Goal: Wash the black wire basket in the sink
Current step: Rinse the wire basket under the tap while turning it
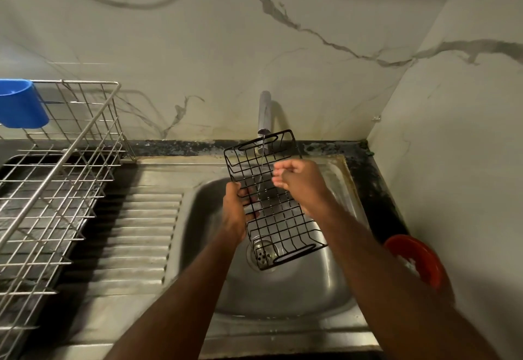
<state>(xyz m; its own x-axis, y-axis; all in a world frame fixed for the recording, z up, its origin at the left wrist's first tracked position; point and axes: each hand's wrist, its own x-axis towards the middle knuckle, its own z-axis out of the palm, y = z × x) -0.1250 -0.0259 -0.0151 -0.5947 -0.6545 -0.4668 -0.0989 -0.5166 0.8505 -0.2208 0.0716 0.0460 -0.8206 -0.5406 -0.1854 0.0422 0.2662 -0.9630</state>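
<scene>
Left grip (236, 212) holds the black wire basket (273, 198) by its left edge, long axis running from tap (264, 116) at upper centre down toward the drain (263, 255), over the sink (283, 297), and I reckon my right hand (297, 180), loosely curled and empty, rubs next.
</scene>
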